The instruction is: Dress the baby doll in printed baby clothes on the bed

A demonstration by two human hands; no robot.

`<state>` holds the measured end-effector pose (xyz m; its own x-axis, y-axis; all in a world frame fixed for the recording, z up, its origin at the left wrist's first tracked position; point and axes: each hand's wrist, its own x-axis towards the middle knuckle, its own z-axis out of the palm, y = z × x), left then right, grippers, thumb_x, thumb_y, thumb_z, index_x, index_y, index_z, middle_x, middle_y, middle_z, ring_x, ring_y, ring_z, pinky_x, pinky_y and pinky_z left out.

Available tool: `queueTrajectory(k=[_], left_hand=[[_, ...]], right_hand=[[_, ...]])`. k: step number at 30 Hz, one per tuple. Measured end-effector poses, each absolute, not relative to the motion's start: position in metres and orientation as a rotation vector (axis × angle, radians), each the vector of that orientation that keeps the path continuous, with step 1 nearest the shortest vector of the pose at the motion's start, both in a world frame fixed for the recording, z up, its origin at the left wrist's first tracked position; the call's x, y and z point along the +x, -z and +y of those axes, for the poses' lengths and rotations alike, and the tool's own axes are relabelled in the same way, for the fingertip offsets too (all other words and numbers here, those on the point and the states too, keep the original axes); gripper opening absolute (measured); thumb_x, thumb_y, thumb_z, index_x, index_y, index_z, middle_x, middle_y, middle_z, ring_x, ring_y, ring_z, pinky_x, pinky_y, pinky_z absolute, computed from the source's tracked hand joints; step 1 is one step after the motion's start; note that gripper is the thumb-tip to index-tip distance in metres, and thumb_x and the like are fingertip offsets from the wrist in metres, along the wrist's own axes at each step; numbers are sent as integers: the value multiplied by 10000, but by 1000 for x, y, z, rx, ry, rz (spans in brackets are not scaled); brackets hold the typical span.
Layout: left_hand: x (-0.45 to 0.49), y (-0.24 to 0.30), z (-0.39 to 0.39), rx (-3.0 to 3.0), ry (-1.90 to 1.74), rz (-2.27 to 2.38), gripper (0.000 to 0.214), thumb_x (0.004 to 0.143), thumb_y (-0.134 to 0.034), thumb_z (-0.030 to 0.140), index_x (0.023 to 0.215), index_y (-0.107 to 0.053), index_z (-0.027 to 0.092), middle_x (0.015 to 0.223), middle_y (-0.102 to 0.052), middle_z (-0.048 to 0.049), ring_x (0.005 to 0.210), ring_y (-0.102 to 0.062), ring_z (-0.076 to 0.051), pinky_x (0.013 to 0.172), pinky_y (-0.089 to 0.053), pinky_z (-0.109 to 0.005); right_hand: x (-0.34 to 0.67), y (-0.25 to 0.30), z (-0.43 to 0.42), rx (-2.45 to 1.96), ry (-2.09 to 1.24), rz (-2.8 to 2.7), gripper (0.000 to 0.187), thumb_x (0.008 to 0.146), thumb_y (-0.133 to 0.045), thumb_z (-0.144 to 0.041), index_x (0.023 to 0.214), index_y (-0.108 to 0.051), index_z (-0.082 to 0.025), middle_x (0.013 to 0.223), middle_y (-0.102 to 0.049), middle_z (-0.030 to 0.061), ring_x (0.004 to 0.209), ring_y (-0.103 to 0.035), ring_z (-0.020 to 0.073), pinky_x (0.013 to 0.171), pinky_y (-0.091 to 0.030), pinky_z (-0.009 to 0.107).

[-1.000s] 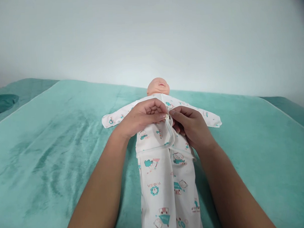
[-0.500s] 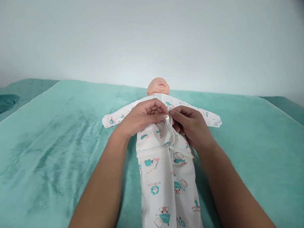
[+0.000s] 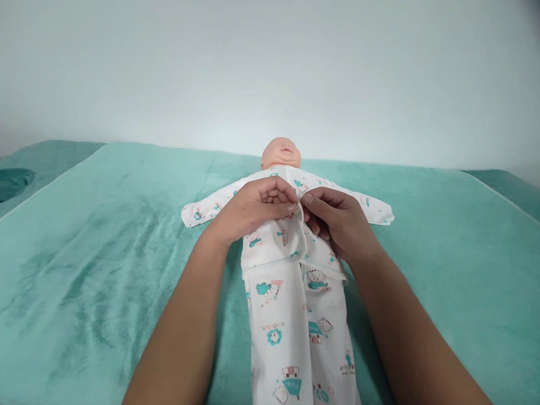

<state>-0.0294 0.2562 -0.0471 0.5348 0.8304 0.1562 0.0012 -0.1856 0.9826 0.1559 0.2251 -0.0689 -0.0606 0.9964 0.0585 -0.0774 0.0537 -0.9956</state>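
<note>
A baby doll point(image 3: 280, 152) lies on its back on a teal blanket point(image 3: 99, 256), dressed in a white printed sleepsuit point(image 3: 296, 320) with its arms spread. My left hand point(image 3: 252, 210) and my right hand point(image 3: 339, 222) meet over the doll's chest. Both are closed in a pinch on the sleepsuit's front edges, fingertips almost touching at the opening. Below the hands the left flap of the suit curls open along its trimmed edge.
The teal blanket covers a wide bed that runs to a plain pale wall behind the doll. A darker teal cloth point(image 3: 6, 182) lies at the far left edge.
The hands have stayed over the chest. The small snap seen between the fingertips before is now hidden by the pinching fingers, and the flap edge sits slightly closer to the right hand.
</note>
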Motion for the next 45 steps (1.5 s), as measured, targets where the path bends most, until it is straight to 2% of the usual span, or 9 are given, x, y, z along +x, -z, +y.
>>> queueTrajectory(k=[4,7,13,17,29,33,39,45], left_hand=[[-30,47,257,1600,-872,745,121,777,-714,214,869,-651,169,807,-671,-8,774,-634,-128,728,-504,-267],[-30,46,256,1601,-886,787,115,782,-704,209,878,-653,174,808,-660,1,764,-622,-116,716,-495,-252],[-31,42,253,1623,-855,830,154,805,-700,283,912,-654,182,835,-664,-7,770,-622,-123,707,-488,-257],[-30,44,255,1650,-863,830,183,790,-719,286,921,-650,179,852,-668,-14,795,-625,-125,710,-482,-252],[-26,50,257,1570,-992,768,157,756,-692,206,880,-599,186,826,-628,10,752,-592,-99,684,-477,-228],[-27,46,256,1643,-932,818,137,757,-674,191,884,-624,178,810,-624,6,765,-588,-107,701,-469,-240],[-26,49,257,1667,-889,788,137,774,-630,158,910,-632,172,824,-648,-8,770,-608,-117,701,-469,-257],[-28,48,257,1646,-886,765,151,784,-672,211,924,-630,174,839,-645,-15,792,-610,-128,724,-489,-276]], right_hand=[[161,70,226,-1016,-1288,-1289,173,798,-757,-358,820,-684,-202,639,-568,-27,484,-455,64,383,-267,193],[162,69,225,-1028,-1290,-1356,192,761,-784,-304,893,-670,-222,653,-531,-48,492,-444,63,389,-265,193],[157,64,220,-1099,-1192,-1445,207,746,-767,-250,887,-616,-225,757,-528,-49,542,-433,56,439,-299,197],[154,63,219,-1137,-1124,-1507,179,765,-733,-219,864,-583,-224,740,-507,-55,567,-428,62,471,-317,198],[159,63,221,-1109,-1299,-1393,267,761,-753,-276,970,-592,-241,856,-569,-39,539,-468,49,426,-333,187],[159,64,222,-1087,-1313,-1373,244,763,-762,-281,932,-593,-230,808,-558,-49,528,-488,47,416,-330,183],[155,65,222,-1065,-1269,-1379,263,819,-733,-411,921,-589,-216,627,-528,-63,471,-479,67,384,-298,187],[152,63,221,-1080,-1312,-1312,243,803,-745,-372,885,-571,-224,578,-524,-65,450,-468,72,367,-248,184]])
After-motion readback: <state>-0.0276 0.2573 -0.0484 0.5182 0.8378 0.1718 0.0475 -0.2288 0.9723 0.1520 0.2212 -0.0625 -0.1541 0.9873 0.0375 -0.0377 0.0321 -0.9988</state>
